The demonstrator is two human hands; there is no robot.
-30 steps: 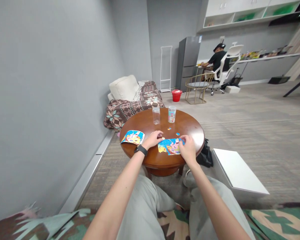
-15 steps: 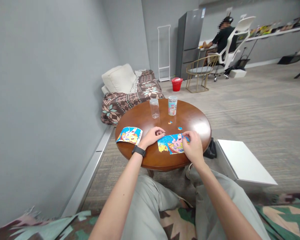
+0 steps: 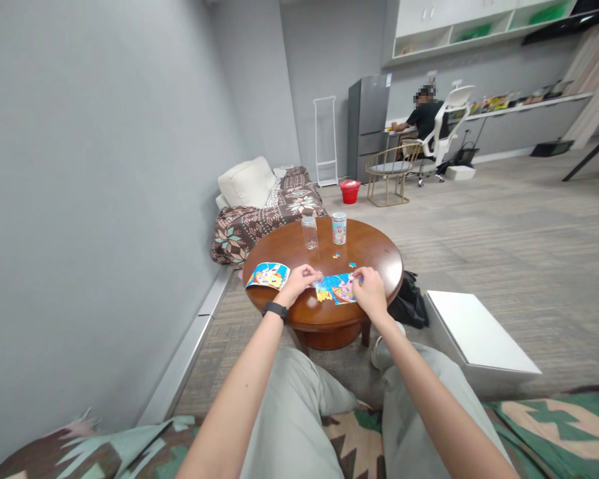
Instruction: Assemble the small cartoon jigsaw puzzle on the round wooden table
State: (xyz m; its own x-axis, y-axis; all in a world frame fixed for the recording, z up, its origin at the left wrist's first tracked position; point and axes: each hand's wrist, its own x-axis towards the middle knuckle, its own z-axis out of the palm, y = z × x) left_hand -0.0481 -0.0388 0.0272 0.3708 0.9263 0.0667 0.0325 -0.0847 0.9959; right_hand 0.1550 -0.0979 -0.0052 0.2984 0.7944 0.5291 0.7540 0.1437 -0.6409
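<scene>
A partly assembled jigsaw puzzle with a blue, pink and yellow cartoon picture lies on the round brown table. My left hand, with curled fingers, grips its upper left edge. At the right edge, my right hand holds the puzzle between bent fingers and covers part of that end. Two loose jigsaw pieces, a yellowish one and a blue one, lie beyond it. Left of my left hand rests a curved picture sheet with a similar cartoon.
A clear jar and a printed jar stand at the table's back. A white box is on the floor at right, beside a black bag. Farther off, a person sits near a fridge.
My view has tilted upward, bringing wall cabinets into sight and making the table look smaller. Both hands remain at the puzzle's two sides, with little visible shift.
</scene>
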